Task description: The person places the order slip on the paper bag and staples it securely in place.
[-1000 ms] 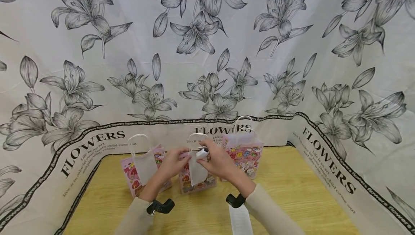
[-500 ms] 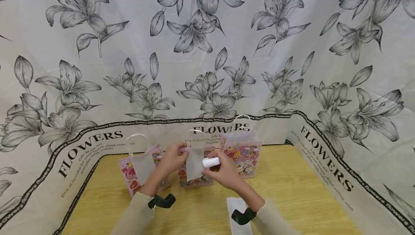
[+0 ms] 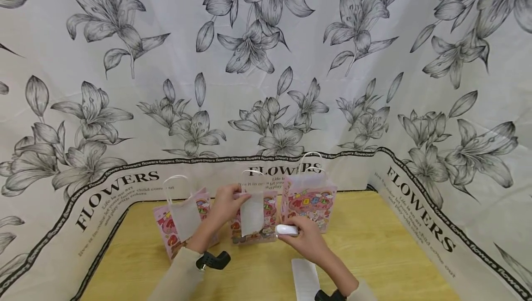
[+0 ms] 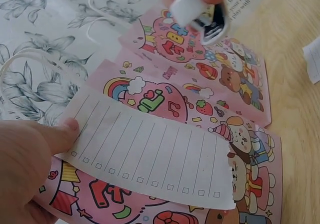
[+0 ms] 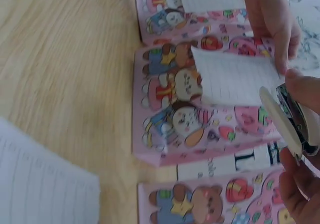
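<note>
Upright on the table, a pink cartoon-print paper gift bag stands in the middle of the head view. A lined paper sheet with small checkboxes and a torn lower edge hangs over its front. My left hand pinches the bag's top edge together with the sheet, thumb on the paper in the left wrist view. In my right hand is a small white stapler, apart from the bag, at its lower right. The right wrist view shows the stapler between thumb and fingers, its arms apart.
To the left stands a similar pink bag with a sheet on its front. Another pink bag is at the right. A loose lined sheet lies on the wooden table. Behind hangs a floral curtain.
My right hand has drawn the stapler away from the bag's top edge, down and to the right. The left hand still pinches the bag and sheet.
</note>
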